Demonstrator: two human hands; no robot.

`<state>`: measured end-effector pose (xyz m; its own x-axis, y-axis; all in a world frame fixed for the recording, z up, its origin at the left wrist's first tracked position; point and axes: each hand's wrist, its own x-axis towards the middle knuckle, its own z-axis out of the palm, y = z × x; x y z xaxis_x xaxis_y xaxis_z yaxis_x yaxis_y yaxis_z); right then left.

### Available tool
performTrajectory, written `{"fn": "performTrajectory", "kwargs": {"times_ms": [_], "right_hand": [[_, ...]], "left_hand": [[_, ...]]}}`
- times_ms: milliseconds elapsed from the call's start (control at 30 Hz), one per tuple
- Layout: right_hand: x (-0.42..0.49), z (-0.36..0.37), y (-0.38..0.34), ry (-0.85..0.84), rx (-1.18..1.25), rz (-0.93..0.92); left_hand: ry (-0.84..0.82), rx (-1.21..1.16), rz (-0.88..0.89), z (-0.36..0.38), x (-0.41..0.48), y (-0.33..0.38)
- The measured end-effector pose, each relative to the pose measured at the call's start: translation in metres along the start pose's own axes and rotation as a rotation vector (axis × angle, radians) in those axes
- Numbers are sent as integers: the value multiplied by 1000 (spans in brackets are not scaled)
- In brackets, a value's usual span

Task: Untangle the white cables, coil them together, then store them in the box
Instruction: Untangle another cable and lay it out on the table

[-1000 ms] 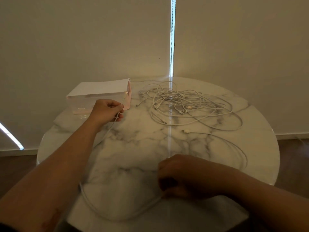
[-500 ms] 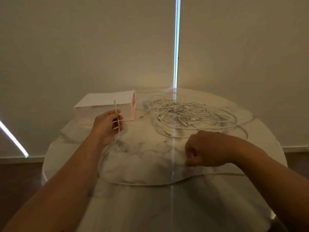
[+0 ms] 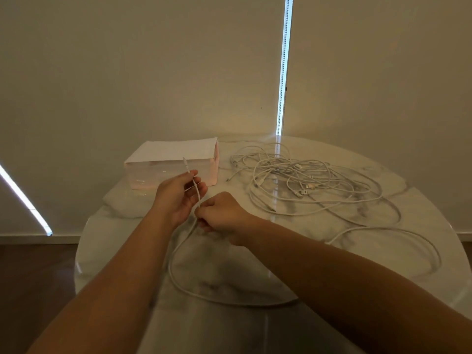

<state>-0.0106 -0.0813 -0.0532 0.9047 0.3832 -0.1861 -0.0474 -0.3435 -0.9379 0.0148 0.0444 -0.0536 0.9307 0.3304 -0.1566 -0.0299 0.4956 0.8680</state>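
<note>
Both hands on one white cable point(image 3: 175, 278). The left hand point(image 3: 178, 198) has its fingers curled loosely round it near the plug end point(image 3: 184, 160), which pokes up past the fingertips. The right hand point(image 3: 222, 215) pinches the same cable just below, hands almost touching. The cable's axis runs from the grip down toward the body, sweeps a wide loop on the counter point(image 3: 229, 261), then passes under the right forearm. The far-right loop point(image 3: 408, 232) looks like its tail, can't confirm. My read: start of coiling, first wrap not made. Slack lies body-side, so the right hand feeds and the left anchors. The tangle point(image 3: 306, 182) sits right of and beyond the hands, nearer the right hand. The box point(image 3: 173, 166) is just beyond the left hand: white top, translucent pinkish walls, can't tell if open. Cable is thin, round, limp and smooth. The marble counter is glossy, so likely low drag.
</note>
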Motion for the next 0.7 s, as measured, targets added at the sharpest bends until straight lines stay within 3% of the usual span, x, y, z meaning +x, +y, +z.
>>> {"fn": "performTrajectory", "kwargs": {"times_ms": [167,333,533,700], "right_hand": [[-6,-2,-8,-111,340,128],[-24,-24,-1,-246,211,121],[-54,-76,11,-325,-247,-9],[-85,-102,14,-495,-778,-221]], "left_hand": [[19,-53,-16,-6,4,4],[58,-1,-11,-11,6,1],[195,53,25,-39,19,9],[129,201,-79,-53,24,9]]}}
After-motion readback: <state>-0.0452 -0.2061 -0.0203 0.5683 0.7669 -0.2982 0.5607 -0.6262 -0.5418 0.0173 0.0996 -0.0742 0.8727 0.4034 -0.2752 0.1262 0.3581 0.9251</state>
